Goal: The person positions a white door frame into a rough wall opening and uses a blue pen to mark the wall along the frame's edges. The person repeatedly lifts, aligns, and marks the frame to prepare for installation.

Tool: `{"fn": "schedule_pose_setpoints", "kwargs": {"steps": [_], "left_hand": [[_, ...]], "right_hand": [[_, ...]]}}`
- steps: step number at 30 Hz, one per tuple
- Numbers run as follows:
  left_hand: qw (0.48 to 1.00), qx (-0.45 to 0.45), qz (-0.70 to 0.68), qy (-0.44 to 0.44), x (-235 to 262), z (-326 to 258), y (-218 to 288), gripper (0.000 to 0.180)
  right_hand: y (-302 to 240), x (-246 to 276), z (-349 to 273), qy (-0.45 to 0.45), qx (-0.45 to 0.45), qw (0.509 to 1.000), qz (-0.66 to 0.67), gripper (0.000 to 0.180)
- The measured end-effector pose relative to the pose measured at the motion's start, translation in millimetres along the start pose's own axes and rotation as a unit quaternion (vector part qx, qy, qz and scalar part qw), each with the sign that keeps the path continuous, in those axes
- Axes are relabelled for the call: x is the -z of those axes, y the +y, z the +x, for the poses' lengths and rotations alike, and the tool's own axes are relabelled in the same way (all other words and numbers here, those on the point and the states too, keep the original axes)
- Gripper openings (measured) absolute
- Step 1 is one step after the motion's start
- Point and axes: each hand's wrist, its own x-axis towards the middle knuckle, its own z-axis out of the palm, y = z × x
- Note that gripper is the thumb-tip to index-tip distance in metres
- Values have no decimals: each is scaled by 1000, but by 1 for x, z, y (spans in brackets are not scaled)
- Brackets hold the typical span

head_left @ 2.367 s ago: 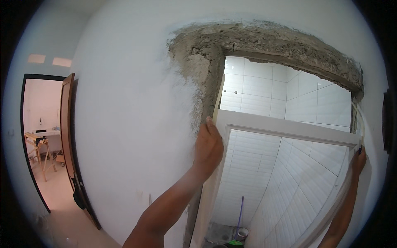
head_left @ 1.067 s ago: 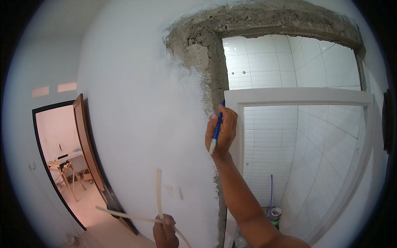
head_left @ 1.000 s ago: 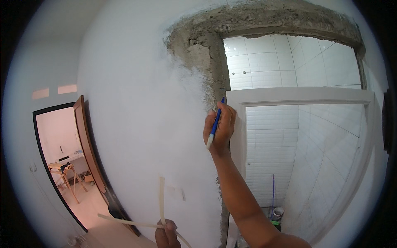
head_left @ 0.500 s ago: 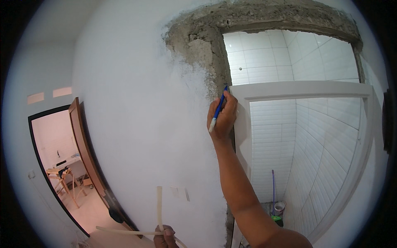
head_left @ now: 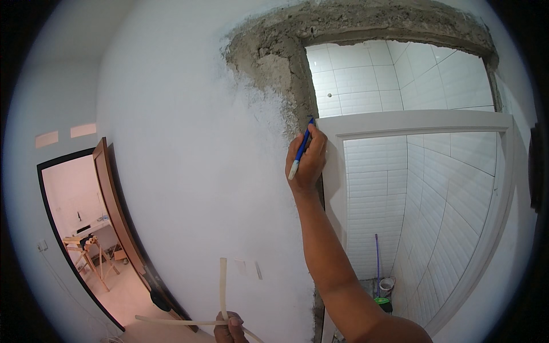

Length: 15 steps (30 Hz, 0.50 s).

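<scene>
Blue pen point(head_left: 302, 148) beside frame corner point(head_left: 330, 125)

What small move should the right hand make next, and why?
Perhaps draw a short line with the blue pen on the rough cement edge: the right hand grips it with its tip there, near the upper left corner of the white frame.
</scene>
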Motion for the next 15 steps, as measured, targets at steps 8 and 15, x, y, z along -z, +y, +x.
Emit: {"fn": "schedule_pose_setpoints", "kwargs": {"steps": [8, 15], "left_hand": [[1000, 2, -2, -1, -1, -1, -4, 34], [1000, 5, -7, -4, -4, -1, -5, 33]], "right_hand": [[-1, 0, 1, -5, -7, 1000, 2, 28], [1, -2, 1, -10, -27, 1000, 3, 26]]}}
